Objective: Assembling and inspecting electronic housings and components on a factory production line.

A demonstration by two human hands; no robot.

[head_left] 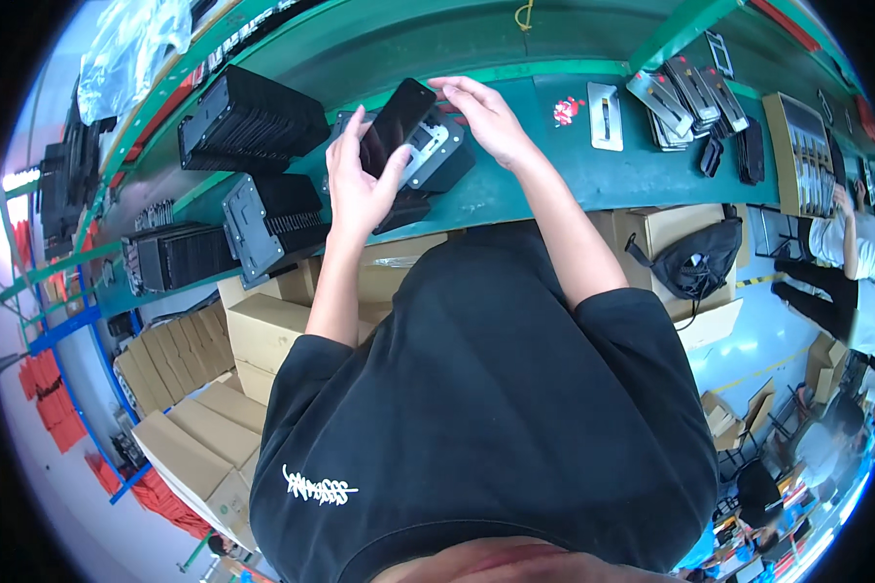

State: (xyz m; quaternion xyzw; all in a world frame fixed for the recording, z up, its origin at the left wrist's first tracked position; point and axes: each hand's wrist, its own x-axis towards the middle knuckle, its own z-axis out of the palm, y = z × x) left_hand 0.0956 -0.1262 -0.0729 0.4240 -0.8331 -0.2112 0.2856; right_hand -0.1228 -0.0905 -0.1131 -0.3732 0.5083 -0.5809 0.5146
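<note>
A dark glossy panel shaped like a phone screen [396, 124] is tilted up above the bench. My left hand [358, 185] grips its lower part, with the thumb on one edge and the fingers on the other. Close to the panel's upper right corner is my right hand [491, 121], its fingers stretched out; whether they touch the panel I cannot tell. Beneath the panel sits a black fixture [454, 165] with a silver plate, partly hidden by the panel and my left hand.
Stacks of black frames [253, 121] stand to the left on the green bench [554, 175]. To the right lie a white tray [606, 117], small red pieces [566, 112], several stacked trays [685, 102] and a cardboard box [792, 155]. Cartons [272, 330] and a black bag [700, 260] are below; a person stands far right.
</note>
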